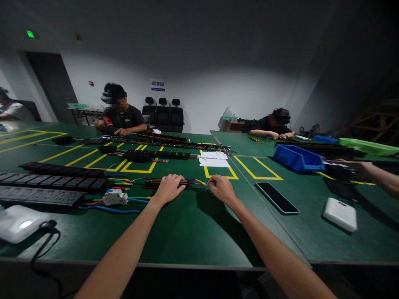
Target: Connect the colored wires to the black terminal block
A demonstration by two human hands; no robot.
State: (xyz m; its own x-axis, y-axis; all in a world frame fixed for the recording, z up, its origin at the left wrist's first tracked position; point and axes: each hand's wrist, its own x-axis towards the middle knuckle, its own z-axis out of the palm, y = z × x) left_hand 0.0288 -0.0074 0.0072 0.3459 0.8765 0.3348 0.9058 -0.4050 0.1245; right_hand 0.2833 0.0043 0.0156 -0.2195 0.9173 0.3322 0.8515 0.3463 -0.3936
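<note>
The person's left hand (pixel 170 187) lies knuckles-up with its fingers curled down over a narrow dark strip (pixel 151 182) of metal contacts, pinning it to the green table (pixel 187 236). The right hand (pixel 222 187) is just beside the strip's right end, fingers drawn together in what looks like a pinch on the coloured wires (pixel 199 182) that trail from it; the fingertips themselves are hidden. The strip lies straight ahead, near the middle of the table, both arms stretched out to reach it. Its insides are bare and its wires loose, so the work on it seems only partway done, while several long socket strips (pixel 46 182) that look closed up lie in rows to the left. Just left of the hand sits a small white switch block (pixel 114 197) with a blue wire (pixel 109 209). To the right lie a dark phone (pixel 277 197) and a white power bank (pixel 340 213), with a blue bin (pixel 297 158) beyond. Another person's forearm (pixel 377 176) reaches in from the far right. Two more people sit across the table – faces blurred.
</note>
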